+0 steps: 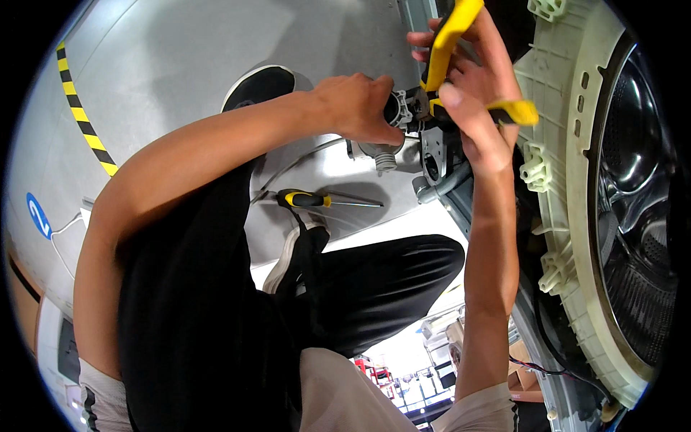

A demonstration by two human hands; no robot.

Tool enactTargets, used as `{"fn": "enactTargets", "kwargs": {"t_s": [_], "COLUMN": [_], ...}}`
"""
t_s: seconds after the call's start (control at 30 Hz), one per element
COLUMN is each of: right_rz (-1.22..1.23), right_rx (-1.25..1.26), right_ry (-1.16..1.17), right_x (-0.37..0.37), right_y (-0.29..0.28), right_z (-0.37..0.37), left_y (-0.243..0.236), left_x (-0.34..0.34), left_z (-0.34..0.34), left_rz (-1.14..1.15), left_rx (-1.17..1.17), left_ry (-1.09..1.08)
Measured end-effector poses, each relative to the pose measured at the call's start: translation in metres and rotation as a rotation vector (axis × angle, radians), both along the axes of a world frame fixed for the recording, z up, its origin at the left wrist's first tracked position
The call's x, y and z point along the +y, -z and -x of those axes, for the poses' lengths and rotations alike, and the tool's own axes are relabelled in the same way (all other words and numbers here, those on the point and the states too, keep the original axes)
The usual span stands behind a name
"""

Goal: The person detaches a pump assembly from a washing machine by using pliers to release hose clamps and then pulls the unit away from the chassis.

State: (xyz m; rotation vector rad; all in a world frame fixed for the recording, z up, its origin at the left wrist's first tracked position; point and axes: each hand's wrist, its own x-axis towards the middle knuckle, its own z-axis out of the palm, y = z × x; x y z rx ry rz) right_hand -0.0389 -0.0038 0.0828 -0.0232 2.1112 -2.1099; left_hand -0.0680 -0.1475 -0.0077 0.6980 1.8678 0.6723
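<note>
My left hand (356, 108) grips a grey plastic pump-like part (385, 151) with a ribbed spout, at the upper middle. My right hand (482, 101) holds yellow-and-black pliers (450, 39), handles spread apart, their jaws at a dark fitting beside that part and partly hidden. A grey metal bracket (433, 155) with holes sits just below the pliers. Below my left hand, a yellow-and-black screwdriver (306, 199) lies on the grey floor, near a thin grey hose (288, 170).
An appliance's cream plastic tub (579, 237) with steel drum (637, 144) fills the right side, dark wires (540, 367) below it. My shoe (255, 83) and bent knee (425, 266) are on the floor area. Striped tape (86, 122) and a blue floor sticker (39, 216) lie left.
</note>
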Motion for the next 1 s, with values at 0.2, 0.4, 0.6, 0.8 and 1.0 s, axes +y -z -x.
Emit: {"fn": "enactTargets", "kwargs": {"t_s": [0.2, 0.4, 0.6, 0.8, 1.0], "right_rz": [-0.137, -0.073, -0.088, -0.027, 0.019], "right_rx": [0.073, -0.067, -0.041, -0.219, -0.175], "right_ry": [-0.004, 0.153, 0.073, 0.084, 0.092], "right_x": [0.017, -0.003, 0.008, 0.004, 0.015], "right_y": [0.006, -0.017, -0.014, -0.037, -0.014], "right_z": [-0.002, 0.0, -0.005, 0.011, 0.004], "left_y": [-0.004, -0.006, -0.006, -0.001, -0.006], "left_x": [0.002, 0.004, 0.004, 0.003, 0.005], "left_z": [0.001, 0.002, 0.0, -0.001, 0.001], "left_rz": [0.008, 0.019, 0.003, -0.049, -0.011], "left_rx": [-0.012, -0.005, 0.017, 0.03, 0.013], "left_ry": [0.011, 0.013, 0.003, -0.027, 0.011]}}
